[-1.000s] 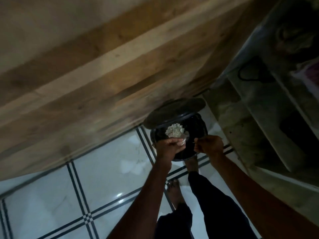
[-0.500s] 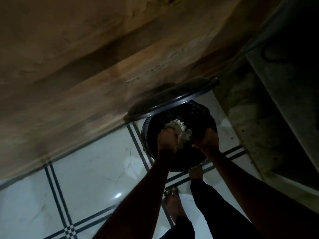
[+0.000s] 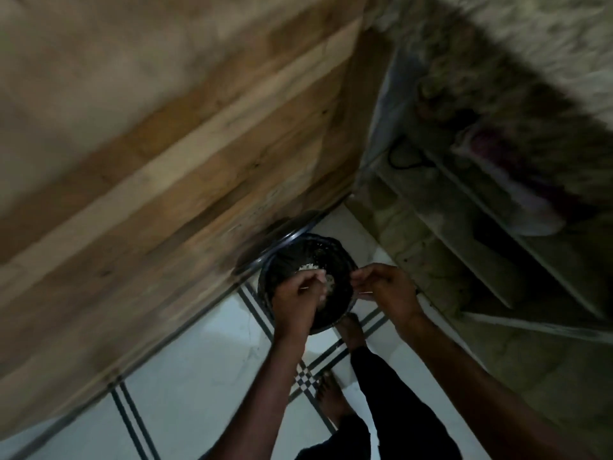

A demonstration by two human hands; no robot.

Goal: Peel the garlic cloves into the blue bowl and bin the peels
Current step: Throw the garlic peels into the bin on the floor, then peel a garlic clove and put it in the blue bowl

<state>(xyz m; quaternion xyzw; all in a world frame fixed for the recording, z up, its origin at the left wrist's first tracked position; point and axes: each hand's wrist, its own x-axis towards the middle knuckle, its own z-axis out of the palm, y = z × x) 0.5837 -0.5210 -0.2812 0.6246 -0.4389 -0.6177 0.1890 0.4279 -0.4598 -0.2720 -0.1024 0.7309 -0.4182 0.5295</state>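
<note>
A black pedal bin [image 3: 275, 280] stands on the floor against a wooden panel, with its lid [image 3: 282, 239] tipped up. Pale garlic peels [image 3: 310, 267] lie inside on the black liner. My left hand [image 3: 297, 302] hovers over the bin's near left side, its fingers curled downward round a small pale clump of peels [image 3: 328, 281] at the fingertips. My right hand [image 3: 384, 288] hangs over the bin's right rim with loosely curled fingers, and I see nothing in it. The blue bowl and the cloves are out of view. The frame is blurred.
My bare foot [image 3: 353, 330] rests at the bin's base, the other foot [image 3: 331, 398] further back on the white tiled floor [image 3: 199, 393]. The wooden panel [image 3: 166, 161] fills the left. Dim shelves [image 3: 481, 244] with a few items rise on the right.
The big clump of peels that my left hand held over the bin now mostly lies inside it. Both hands have lifted a little and the view has pulled back.
</note>
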